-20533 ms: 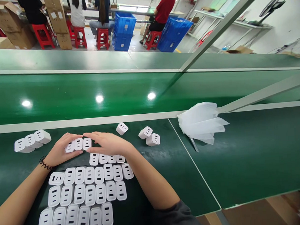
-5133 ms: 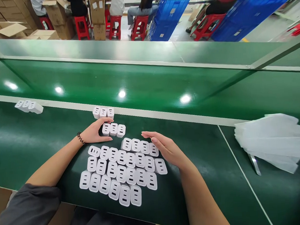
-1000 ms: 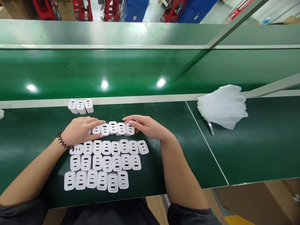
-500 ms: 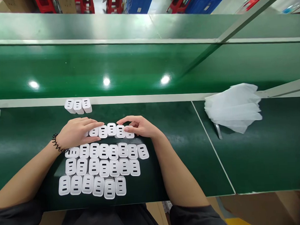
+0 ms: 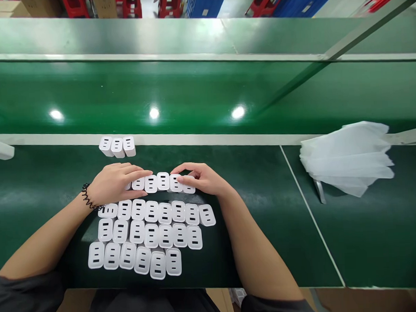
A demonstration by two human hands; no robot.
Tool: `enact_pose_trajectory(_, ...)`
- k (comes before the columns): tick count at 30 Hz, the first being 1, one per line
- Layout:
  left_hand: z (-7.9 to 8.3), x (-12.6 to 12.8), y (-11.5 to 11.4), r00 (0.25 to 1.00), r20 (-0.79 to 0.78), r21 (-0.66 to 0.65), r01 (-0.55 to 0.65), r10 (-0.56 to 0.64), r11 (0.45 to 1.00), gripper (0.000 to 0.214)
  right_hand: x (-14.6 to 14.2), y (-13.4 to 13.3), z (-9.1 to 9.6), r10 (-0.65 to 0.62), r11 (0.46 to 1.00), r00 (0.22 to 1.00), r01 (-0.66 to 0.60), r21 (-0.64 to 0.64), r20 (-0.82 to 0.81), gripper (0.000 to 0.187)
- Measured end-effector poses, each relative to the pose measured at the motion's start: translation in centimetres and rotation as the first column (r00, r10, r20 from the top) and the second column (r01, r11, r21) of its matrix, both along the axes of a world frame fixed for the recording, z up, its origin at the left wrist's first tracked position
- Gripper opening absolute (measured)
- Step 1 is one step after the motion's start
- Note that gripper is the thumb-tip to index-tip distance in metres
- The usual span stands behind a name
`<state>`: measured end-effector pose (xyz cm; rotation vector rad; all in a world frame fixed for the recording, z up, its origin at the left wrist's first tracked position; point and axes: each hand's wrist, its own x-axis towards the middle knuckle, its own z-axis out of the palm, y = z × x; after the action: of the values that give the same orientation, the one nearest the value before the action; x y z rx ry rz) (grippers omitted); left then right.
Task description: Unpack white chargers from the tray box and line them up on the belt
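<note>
Red stools [image 5: 76, 6] and blue crates [image 5: 204, 2] are standing on pale floor [image 5: 237, 5]; light [image 5: 154, 113] is gleaming off green surfaces [image 5: 191, 92].

From the right hand [image 5: 207, 179], bare surface runs to the worktop's [image 5: 253, 181] back edge, between a trio of white charger housings [image 5: 117, 149] and fanned translucent sheets [image 5: 346, 159]. Toward the front edge, rows of housings [image 5: 151, 235] block the way.

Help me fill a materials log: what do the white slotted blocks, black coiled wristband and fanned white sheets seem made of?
White slotted blocks: probably moulded plastic, smooth and satin, judging by rounded edges and even colour.
Black coiled wristband: likely plastic or rubber cord, from its springlike loops; finish too small to tell.
Fanned white sheets: matte, faintly translucent; thin edges suggest foam film or paper.
</note>
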<state>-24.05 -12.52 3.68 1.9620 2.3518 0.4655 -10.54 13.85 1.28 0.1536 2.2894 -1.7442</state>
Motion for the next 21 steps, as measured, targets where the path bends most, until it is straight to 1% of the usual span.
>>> enact_pose_trajectory(6, -0.1, 0.0, -0.11, 1.0, -0.013, -0.006, 0.005, -0.005, 1.0, 0.048, 0.0, -0.03, -0.07, 0.002, 1.0, 1.0, -0.002, 0.006, 0.0, 0.042)
enact_pose_trajectory(15, -0.33, 0.08, -0.21, 1.0, -0.004, 0.004, -0.001, 0.001, 1.0, 0.046, -0.06, 0.01, -0.23, 0.013, 1.0, 0.999, -0.013, 0.016, 0.043, 0.043)
enact_pose_trajectory(21, -0.47, 0.07, -0.26, 1.0, 0.006, 0.017, 0.005, -0.005, 1.0, 0.046, -0.14, -0.16, 0.08, 0.007, 1.0, 0.999, -0.008, 0.028, 0.035, 0.043)
